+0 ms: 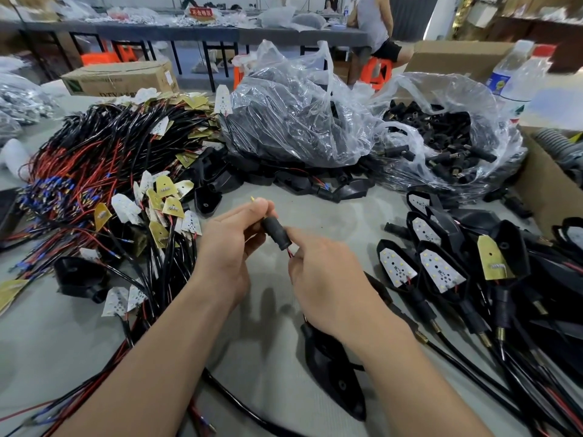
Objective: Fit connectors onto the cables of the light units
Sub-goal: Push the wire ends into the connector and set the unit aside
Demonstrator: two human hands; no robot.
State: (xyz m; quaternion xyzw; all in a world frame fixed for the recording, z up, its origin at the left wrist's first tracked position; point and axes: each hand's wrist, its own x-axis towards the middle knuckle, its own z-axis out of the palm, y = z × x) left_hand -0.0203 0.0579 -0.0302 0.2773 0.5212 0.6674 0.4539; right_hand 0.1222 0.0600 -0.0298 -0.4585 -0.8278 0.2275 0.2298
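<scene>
Cluttered grey surface (315, 209): left hand (230, 234) grips the connector (275, 230), right hand (318, 272) pinches its cable (288, 253) at five o'clock; hard tugging could kink it.

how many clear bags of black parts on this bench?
2. One knotted bag at centre back; one open bag holding connectors to its right. Blurred bags at the left edge may hold more; contents unclear.

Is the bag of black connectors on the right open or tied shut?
Open: the bag gapes, with bare connectors showing inside its mouth.
</scene>
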